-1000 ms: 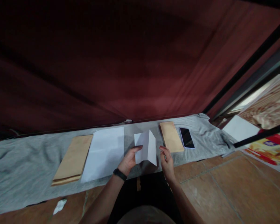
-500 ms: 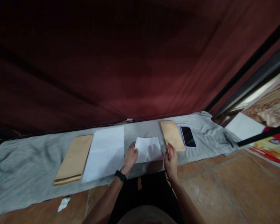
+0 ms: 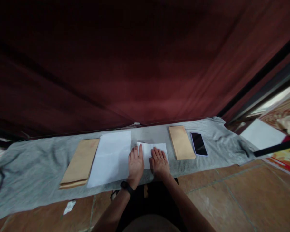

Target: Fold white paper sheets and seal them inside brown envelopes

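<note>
The left hand [image 3: 135, 164] and right hand [image 3: 159, 162] lie spread flat, pressing the already folded white sheet [image 3: 147, 149] onto the grey cloth [image 3: 38, 161]; the brown envelope [image 3: 181, 142] nearby lies untouched.

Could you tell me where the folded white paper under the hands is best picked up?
Probably by its far edge, from the far side. The folded paper lies flat on the grey cloth, with the left hand and right hand covering its near half, so only the far strip is bare. A white sheet and a brown envelope lie close at its sides.
</note>
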Tool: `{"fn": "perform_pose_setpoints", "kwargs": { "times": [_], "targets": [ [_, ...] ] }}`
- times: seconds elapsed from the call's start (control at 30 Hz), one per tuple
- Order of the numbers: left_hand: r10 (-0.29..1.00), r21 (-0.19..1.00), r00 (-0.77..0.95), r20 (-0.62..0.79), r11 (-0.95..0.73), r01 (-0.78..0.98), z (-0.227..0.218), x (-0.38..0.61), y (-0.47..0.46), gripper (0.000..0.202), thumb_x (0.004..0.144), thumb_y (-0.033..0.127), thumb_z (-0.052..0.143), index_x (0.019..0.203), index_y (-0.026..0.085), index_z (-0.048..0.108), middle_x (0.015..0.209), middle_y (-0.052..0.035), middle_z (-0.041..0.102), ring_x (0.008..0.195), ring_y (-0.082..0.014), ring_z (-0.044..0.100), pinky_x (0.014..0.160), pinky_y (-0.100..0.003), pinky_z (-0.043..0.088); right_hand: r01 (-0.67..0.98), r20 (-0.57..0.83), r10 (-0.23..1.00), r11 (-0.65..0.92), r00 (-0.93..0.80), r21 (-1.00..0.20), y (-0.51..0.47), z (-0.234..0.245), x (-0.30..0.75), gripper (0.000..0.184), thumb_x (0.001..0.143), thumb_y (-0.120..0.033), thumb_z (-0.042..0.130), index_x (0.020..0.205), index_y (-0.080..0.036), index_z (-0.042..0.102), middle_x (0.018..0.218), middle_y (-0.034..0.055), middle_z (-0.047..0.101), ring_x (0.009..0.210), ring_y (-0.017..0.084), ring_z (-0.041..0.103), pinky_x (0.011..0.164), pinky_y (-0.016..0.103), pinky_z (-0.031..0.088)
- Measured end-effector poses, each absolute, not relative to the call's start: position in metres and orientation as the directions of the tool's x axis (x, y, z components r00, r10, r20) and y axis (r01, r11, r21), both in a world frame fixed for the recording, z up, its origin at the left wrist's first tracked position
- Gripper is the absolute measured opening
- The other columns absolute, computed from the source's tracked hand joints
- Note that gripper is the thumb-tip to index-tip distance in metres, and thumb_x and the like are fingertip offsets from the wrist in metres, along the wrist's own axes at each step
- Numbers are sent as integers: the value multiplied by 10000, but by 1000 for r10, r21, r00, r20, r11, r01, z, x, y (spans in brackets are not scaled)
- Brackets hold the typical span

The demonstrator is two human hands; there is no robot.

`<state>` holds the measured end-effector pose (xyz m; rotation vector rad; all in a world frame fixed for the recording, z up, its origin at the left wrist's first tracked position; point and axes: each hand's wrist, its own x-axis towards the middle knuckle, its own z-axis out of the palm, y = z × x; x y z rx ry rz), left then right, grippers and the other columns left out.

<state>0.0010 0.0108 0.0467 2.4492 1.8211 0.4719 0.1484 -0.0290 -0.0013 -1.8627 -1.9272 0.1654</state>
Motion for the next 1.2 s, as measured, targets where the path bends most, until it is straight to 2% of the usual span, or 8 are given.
{"fn": "perform_pose_setpoints", "kwargs": {
  "times": [0.1, 0.23, 0.33, 0.4, 0.57, 0.73, 1.0, 1.2],
  "targets": [
    [868, 214, 428, 253, -481, 850, 35, 14, 1, 572, 974, 155, 346, 1545, 125, 338, 1620, -137, 323, 1515, -295, 241, 1215, -480, 258, 916, 241, 971, 92, 5, -391, -30, -3, 152, 510, 1007, -253, 424, 1512, -182, 432, 1578, 101, 408, 1478, 276, 343, 1214, 502, 250],
    [877, 222, 441, 190, -476, 851, 6, 25, 1, 540, 1021, 280, 327, 1533, 111, 352, 1607, -143, 353, 1512, -279, 262, 1208, -500, 287, 860, 261, 965, 100, 39, -500, -22, -6, 159, 476, 998, -183, 365, 1448, -175, 522, 1504, 102, 518, 1427, 232, 429, 1189, 468, 324],
    [882, 188, 439, 173, -467, 864, -9, 25, 6, 548, 1013, 267, 329, 1536, 105, 343, 1602, -152, 360, 1514, -278, 260, 1216, -510, 266, 772, 269, 951, 54, 154, -634, -8, -6, 158, 469, 1032, -247, 295, 1392, -143, 577, 1434, 137, 583, 1366, 227, 500, 1145, 452, 397],
    [869, 155, 464, 173, -489, 858, -13, 24, 10, 573, 990, 233, 360, 1550, 119, 318, 1605, -149, 354, 1516, -291, 250, 1218, -525, 250, 745, 268, 949, 59, 165, -665, 1, -4, 153, 493, 1050, -301, 260, 1397, -137, 571, 1443, 136, 574, 1372, 225, 490, 1149, 448, 393],
    [856, 113, 486, 176, -508, 854, -11, 21, 19, 614, 954, 155, 389, 1562, 162, 306, 1615, -122, 344, 1509, -299, 261, 1211, -520, 268, 818, 265, 964, 167, -18, -551, 10, -4, 139, 521, 1073, -342, 214, 1463, -146, 498, 1499, 104, 523, 1430, 208, 417, 1214, 448, 276],
    [836, 91, 512, 197, -536, 840, -9, 19, 25, 617, 973, 202, 395, 1578, 199, 274, 1637, -99, 301, 1523, -298, 221, 1224, -541, 233, 910, 271, 962, 146, -38, -387, 8, -9, 136, 510, 1080, -333, 227, 1512, -148, 424, 1557, 101, 446, 1475, 216, 344, 1219, 449, 224],
    [899, 139, 380, 218, -414, 900, -18, 18, 34, 563, 986, 206, 333, 1535, 81, 335, 1613, -164, 329, 1521, -264, 240, 1227, -481, 247, 968, 318, 948, 110, -35, -224, 8, -21, 151, 518, 1069, -363, 289, 1518, -136, 416, 1564, 135, 422, 1461, 253, 367, 1202, 471, 239],
    [930, 186, 278, 241, -325, 927, -18, 16, 34, 583, 985, 249, 341, 1520, 17, 335, 1608, -192, 321, 1517, -271, 247, 1228, -462, 265, 984, 374, 927, 59, 7, -166, 4, -31, 168, 556, 1063, -381, 284, 1525, -90, 388, 1548, 187, 431, 1441, 280, 395, 1177, 495, 267]
  ]
}}
